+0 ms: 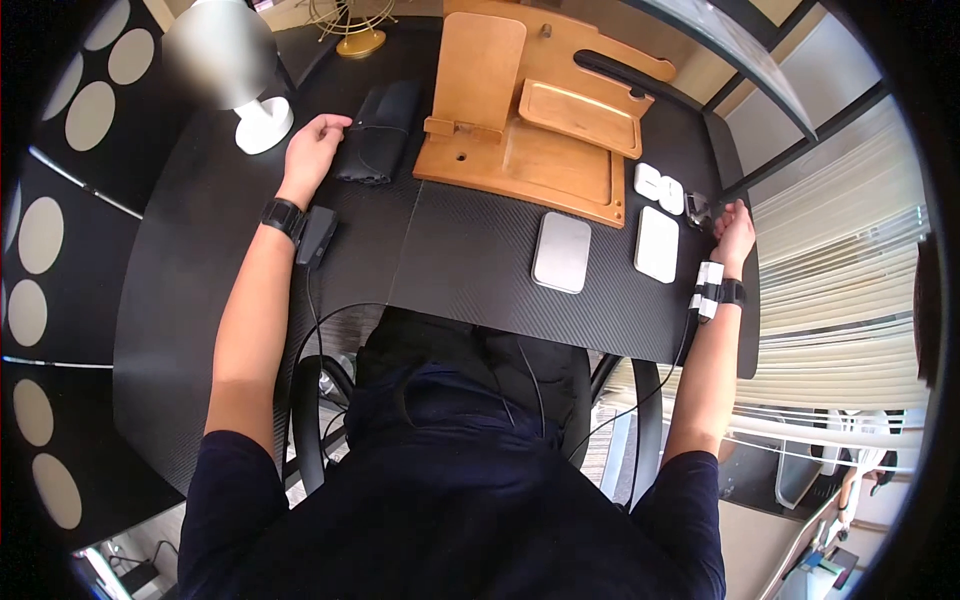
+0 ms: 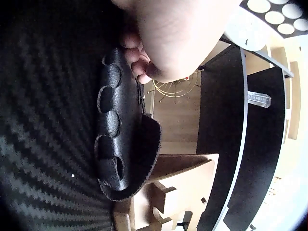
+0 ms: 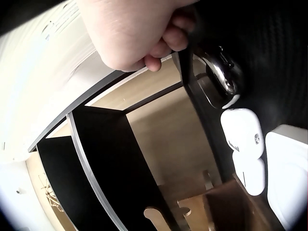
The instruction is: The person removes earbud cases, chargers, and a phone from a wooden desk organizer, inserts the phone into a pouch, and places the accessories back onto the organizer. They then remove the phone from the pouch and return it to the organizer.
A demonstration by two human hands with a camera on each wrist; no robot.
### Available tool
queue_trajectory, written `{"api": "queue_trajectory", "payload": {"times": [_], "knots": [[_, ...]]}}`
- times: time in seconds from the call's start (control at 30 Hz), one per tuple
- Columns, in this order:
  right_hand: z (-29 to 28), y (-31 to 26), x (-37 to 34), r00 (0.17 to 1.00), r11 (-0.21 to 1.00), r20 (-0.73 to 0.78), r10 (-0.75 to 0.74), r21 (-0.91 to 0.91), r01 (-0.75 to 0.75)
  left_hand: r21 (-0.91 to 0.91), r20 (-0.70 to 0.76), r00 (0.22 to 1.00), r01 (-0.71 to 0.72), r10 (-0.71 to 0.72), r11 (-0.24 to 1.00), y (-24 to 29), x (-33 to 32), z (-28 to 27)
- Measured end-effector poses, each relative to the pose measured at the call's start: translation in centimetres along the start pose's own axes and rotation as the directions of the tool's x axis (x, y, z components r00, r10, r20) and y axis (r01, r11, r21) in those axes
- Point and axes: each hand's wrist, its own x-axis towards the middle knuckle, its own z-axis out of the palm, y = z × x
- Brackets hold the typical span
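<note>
My left hand (image 1: pixel 313 155) rests beside a folded black leather pouch (image 1: pixel 376 140) at the left of the black table. In the left wrist view its bent fingertips are right at one end of the pouch (image 2: pixel 115 120), whose edge shows a row of loops. My right hand (image 1: pixel 735 236) lies at the table's right edge with loosely curled fingers and nothing in them. Close to it is a small dark glossy object (image 3: pixel 224 72), partly metallic. Two small rounded white cases (image 1: pixel 659 188) sit beside that, with a flat white box (image 1: pixel 657 245) nearer me.
A wooden desk stand (image 1: pixel 500 160) with a tray and upright panel occupies the back middle. In front of it lies a silver rectangular tin (image 1: pixel 562 252). A white lamp (image 1: pixel 264 124) stands at the back left, near a gold wire wheel ornament (image 1: pixel 361 42). Blinds (image 1: pixel 830 280) hang on the right.
</note>
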Motion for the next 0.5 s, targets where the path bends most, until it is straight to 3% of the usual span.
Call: {"api": "queue_trajectory", "payload": {"times": [0.5], "knots": [[0.07, -0.07, -0.32, 1.000, 1.000, 0.028, 0.013, 0.025, -0.014, -0.061, -0.001, 1.000, 0.014, -0.014, 0.998, -0.67, 0.39, 0.08]]}}
